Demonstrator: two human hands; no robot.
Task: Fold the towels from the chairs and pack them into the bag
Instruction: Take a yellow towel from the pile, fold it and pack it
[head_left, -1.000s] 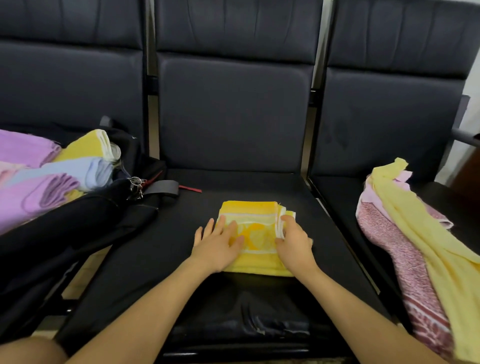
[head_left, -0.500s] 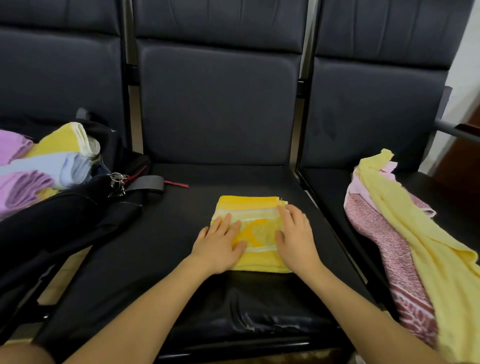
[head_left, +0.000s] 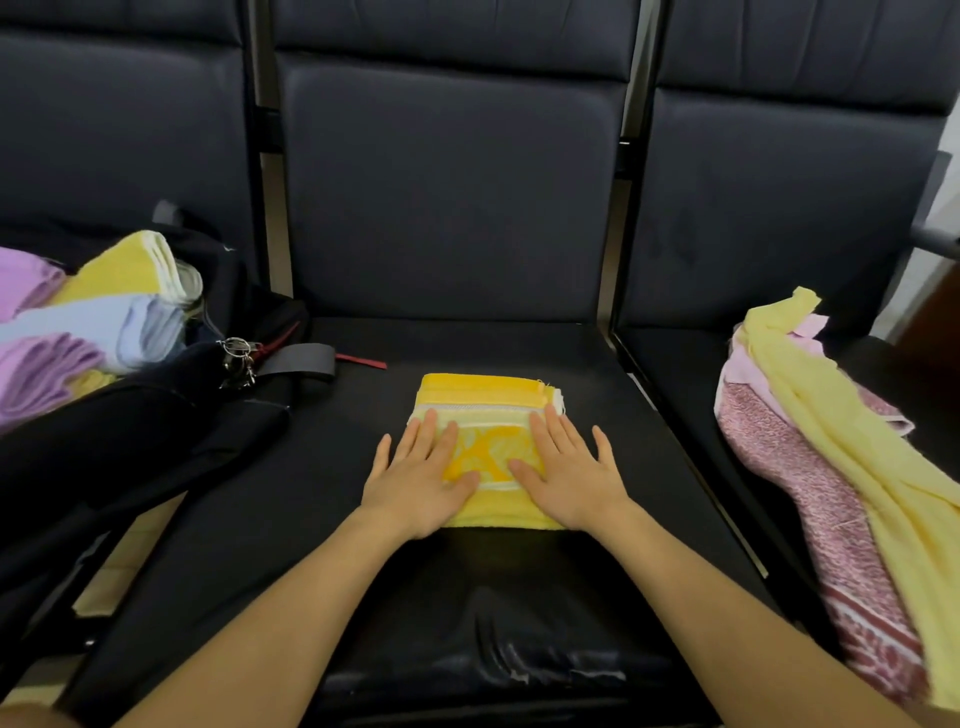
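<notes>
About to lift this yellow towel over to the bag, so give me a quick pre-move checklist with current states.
1. Towel folded flat on the middle seat: ok.
2. Left hand flat on it, fingers straight: ok.
3. Right hand flat on it too: ok.
4. Grip for lifting: not ok, neither hand holds an edge.
5. Bag open at left, folded towels already inside: ok.
6. Room left in the bag: cannot tell.
</notes>
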